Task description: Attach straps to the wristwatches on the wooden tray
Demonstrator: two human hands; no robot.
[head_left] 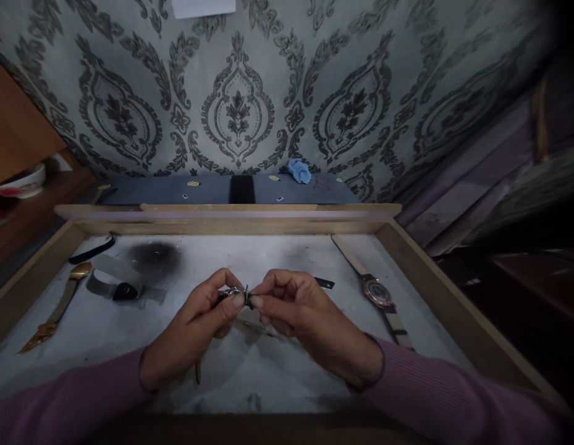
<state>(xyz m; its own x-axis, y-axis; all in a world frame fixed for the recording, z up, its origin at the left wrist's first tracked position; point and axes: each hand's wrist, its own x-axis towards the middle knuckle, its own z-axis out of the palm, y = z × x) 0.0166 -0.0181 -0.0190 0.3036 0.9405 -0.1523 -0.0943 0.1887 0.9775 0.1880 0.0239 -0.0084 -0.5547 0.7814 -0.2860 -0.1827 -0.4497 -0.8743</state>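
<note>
Over the middle of the tray, the dark piece is pinched between thumb and finger by left hand and right hand. If either grip is loosened, it could be dropped.

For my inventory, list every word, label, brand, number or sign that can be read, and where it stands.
No readable text.
Round copper-coloured wristwatch with beige strap: too blurred.
Flat blue panel: gold marks and white marks, too small.
Small dark-and-silver held piece: nothing legible.
</note>
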